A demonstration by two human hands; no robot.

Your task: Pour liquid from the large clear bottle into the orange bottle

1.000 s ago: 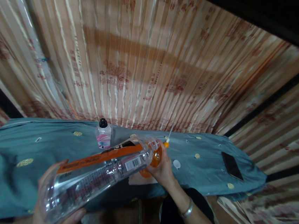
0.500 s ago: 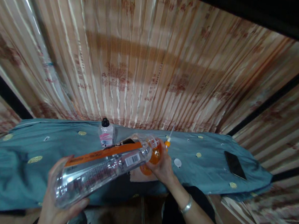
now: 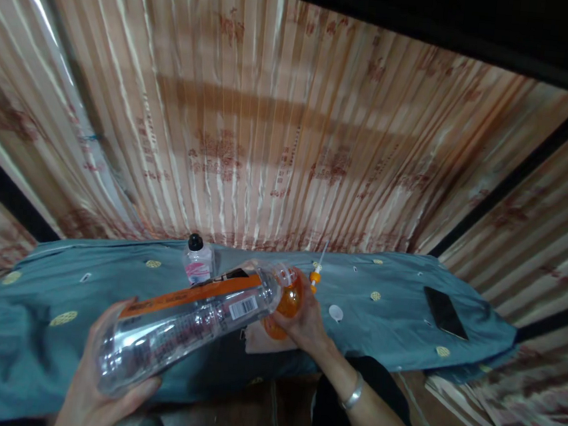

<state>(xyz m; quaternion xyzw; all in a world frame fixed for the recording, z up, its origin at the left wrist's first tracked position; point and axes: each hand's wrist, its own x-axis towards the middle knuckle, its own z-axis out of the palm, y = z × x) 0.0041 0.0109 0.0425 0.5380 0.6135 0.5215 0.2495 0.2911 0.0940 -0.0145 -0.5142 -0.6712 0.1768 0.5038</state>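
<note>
A clear plastic bottle with an orange-and-black label [image 3: 182,330] slants across the lower centre of the frame, its neck at the top of a translucent orange bottle [image 3: 289,302]. The left hand [image 3: 97,379] curls round the clear base; the right hand [image 3: 306,322] clasps the orange one.

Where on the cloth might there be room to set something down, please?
Free: between the white disc and the phone; also the cloth left of the capped bottle. Crowded: the middle, where the right hand grips the orange bottle by the clear bottle in the left hand, with the pump beyond.
</note>
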